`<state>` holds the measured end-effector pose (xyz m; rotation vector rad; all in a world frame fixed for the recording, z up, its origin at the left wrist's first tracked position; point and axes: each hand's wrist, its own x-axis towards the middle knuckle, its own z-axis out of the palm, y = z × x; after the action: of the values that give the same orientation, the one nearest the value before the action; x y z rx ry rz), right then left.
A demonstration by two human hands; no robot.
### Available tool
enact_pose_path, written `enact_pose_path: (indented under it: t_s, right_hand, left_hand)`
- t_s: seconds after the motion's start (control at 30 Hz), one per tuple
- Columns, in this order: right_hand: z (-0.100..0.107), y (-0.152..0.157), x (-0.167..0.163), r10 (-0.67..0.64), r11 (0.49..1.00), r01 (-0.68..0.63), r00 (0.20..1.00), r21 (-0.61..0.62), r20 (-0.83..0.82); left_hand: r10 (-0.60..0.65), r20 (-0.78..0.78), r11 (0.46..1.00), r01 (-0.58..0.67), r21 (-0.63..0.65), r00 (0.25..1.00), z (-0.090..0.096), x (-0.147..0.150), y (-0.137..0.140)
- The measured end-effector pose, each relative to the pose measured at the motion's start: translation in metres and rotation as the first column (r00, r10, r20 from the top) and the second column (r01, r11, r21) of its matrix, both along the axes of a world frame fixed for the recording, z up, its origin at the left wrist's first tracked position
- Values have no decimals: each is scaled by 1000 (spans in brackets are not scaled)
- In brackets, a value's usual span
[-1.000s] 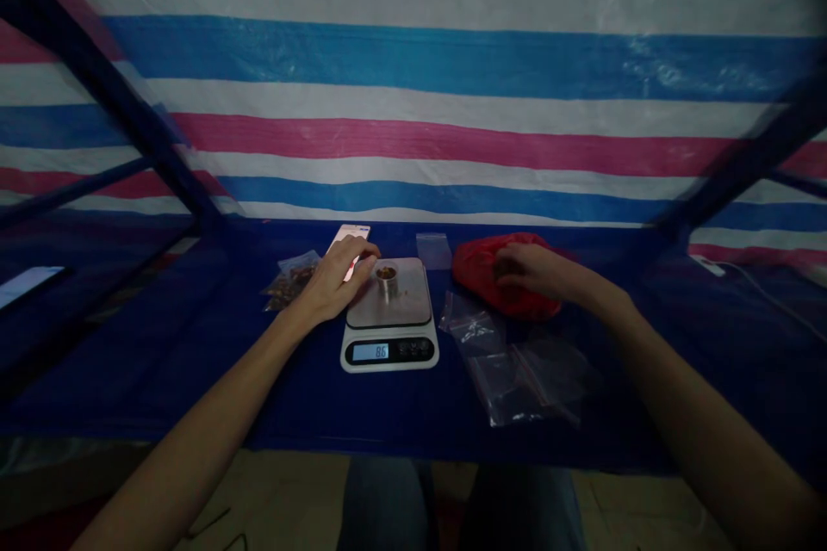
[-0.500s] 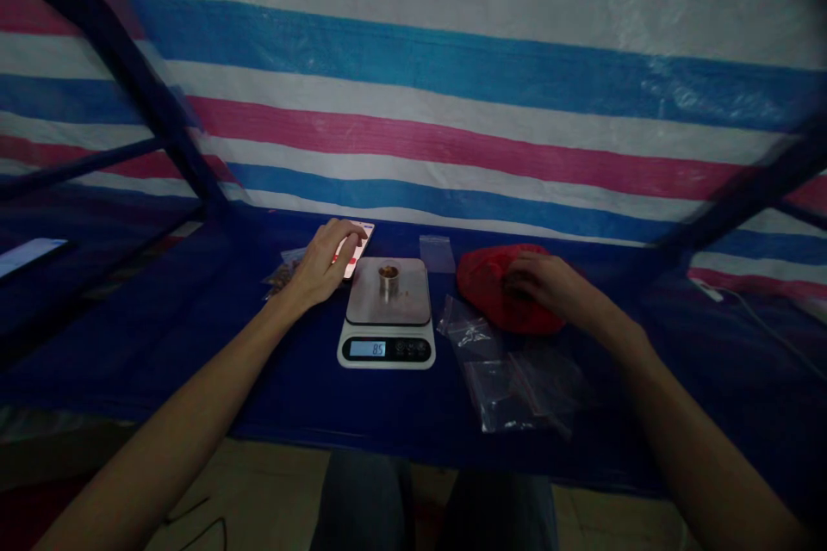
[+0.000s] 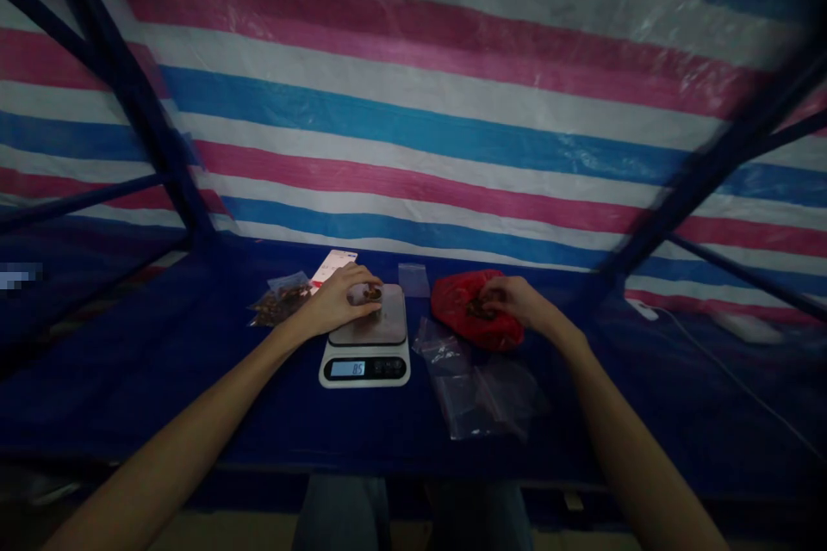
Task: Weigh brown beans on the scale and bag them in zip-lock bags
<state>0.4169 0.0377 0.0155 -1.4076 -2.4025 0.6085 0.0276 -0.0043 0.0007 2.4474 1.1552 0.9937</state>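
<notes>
On the steel plate of a digital kitchen scale [image 3: 365, 372], which reads 8.5, stands a small metal cup [image 3: 373, 294] with brown bits in it. The thumb and fingers of my left hand [image 3: 339, 301] close around that cup from the left, hiding part of it. To the right lies a red bag [image 3: 452, 301], its mouth showing small brown pieces [image 3: 476, 308]. My right hand [image 3: 513, 300] dips into this opening with bent fingertips pressed together among the pieces; what they pinch is too small to make out.
Behind my left hand lie a lit phone [image 3: 332, 263] and a clear bag of brown pieces [image 3: 281, 301]. Several clear zip bags [image 3: 469, 400] overlap right of the scale, another small one [image 3: 413, 280] behind it. A white cable [image 3: 724, 362] runs at far right.
My left hand has moved from the phone to the cup on the scale, closing around it. My right hand stays at the red bag, whose brown contents now show. The view has shifted.
</notes>
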Motion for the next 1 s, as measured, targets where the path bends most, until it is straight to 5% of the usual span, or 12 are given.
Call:
enact_pose_path:
  t_s: [0.17,0.4,0.5,0.63,0.77,1.0]
  right_hand:
    - [-2,-5,-6,72,995,-76,996,62,61]
    - [-14,-6,-15,86,977,-119,979,178,186]
    - [-2,-10,-11,67,967,-102,986,233,153]
    - [19,-16,-14,63,951,-49,997,304,-35]
    - [32,-17,-42,143,947,-72,967,314,-210]
    - [31,-4,-98,363,911,-355,932,211,0]
  left_hand:
    - [-77,-66,997,78,7,995,20,46,5]
    - [-138,-406,990,129,-49,903,12,99,24]
    - [-118,-383,993,121,-17,916,20,85,29]
    - [17,-116,995,-5,102,993,37,40,30]
    - [163,13,971,-163,177,986,29,-2,28]
    - [221,-86,899,-169,405,971,6,-19,20]
